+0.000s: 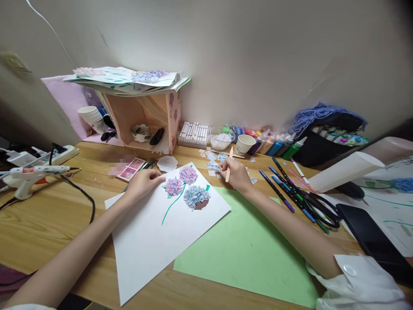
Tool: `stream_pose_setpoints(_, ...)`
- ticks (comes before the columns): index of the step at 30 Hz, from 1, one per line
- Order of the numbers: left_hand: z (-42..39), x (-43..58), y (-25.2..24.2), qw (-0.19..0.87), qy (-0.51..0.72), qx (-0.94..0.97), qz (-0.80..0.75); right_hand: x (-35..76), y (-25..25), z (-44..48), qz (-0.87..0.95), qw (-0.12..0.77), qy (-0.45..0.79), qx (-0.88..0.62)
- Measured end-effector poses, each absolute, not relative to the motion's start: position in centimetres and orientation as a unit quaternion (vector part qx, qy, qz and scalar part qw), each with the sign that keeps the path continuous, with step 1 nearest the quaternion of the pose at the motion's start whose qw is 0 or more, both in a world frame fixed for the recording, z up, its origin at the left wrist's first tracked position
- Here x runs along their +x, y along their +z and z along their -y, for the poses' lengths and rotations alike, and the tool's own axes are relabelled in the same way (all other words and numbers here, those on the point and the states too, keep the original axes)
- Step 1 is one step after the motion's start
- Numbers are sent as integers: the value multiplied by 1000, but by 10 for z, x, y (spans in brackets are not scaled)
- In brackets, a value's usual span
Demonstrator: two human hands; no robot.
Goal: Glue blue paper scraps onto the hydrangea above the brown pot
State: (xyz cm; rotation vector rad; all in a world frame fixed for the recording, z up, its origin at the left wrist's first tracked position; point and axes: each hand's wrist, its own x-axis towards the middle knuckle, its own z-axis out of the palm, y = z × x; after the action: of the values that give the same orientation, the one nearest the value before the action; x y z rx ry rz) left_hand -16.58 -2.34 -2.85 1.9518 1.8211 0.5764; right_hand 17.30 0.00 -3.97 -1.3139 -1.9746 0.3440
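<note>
Head view: one wooden table (64, 230), by which all is borne; one white sheet (145, 247), laid aslant and taken as landmark; one green sheet (251, 254), partly covered by the white sheet's right edge; one left hand (145, 184), loosely spread, its fingertips rested on the white sheet's far left edge, nothing seen gripped; one right hand (238, 173), drawn nearly closed beyond the white sheet's right corner, a pale pointed stick (229, 165) held between the fingers; whether a piece is also pinched cannot be told; one blue flower head (196, 196), set on the white sheet between the hands, nearer the right; one brown patch (202, 204), left bare at its near edge; loose blue pieces (212, 166), scattered beyond the white sheet, at the right fingertips.

Handling, as judged: pieces are best lifted singly, with a light pinch; the stick should be kept clear of the fingertips; the white sheet should be steadied without the petals being pressed.
</note>
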Motion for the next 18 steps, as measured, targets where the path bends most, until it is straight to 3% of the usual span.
stream_pose_setpoints(3,41,-149,-19,88,289,709,-637,174,-33,12,713,446,168,-514)
stream_pose_setpoints(5,58,-130,-14,66,339,719,-603,176,-31,19,681,474,205,-518)
stream_pose_setpoints(9,90,-87,-13,144,334,776,-516,179,-36,27,653,487,255,-521)
stream_pose_setpoints(18,116,-62,-31,195,310,810,-459,181,-43,28,628,492,275,-536)
